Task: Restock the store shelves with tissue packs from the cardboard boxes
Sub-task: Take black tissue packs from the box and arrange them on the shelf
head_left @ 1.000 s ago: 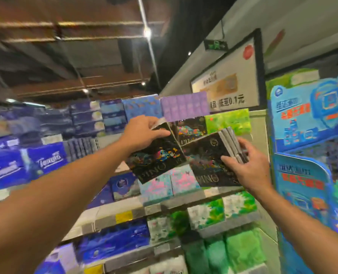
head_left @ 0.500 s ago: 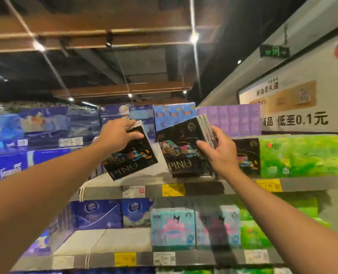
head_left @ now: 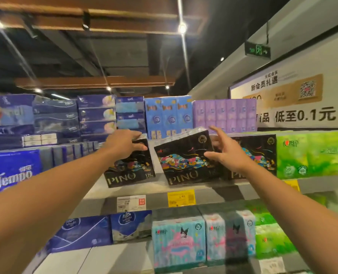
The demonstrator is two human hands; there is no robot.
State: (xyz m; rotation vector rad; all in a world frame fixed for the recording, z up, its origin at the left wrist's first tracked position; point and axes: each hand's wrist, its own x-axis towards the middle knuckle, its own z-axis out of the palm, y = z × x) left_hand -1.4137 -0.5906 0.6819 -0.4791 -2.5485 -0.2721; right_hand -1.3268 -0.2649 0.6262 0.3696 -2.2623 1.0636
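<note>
Left hand (head_left: 124,144) grips PINO pack (head_left: 130,167); right hand (head_left: 226,150) spread.

Left arm: bare, extended forward and up from the lower left. Left hand (head_left: 124,144): fingers curled over the upper edge of a black pack (head_left: 131,165), apparently gripping it. Right arm: bare, extended from the lower right. Right hand (head_left: 226,151): fingers spread and straight, thumb pointing left, holding nothing.

Green exit sign (head_left: 257,50) overhead; wall poster (head_left: 294,99); ceiling lights (head_left: 182,28).
</note>
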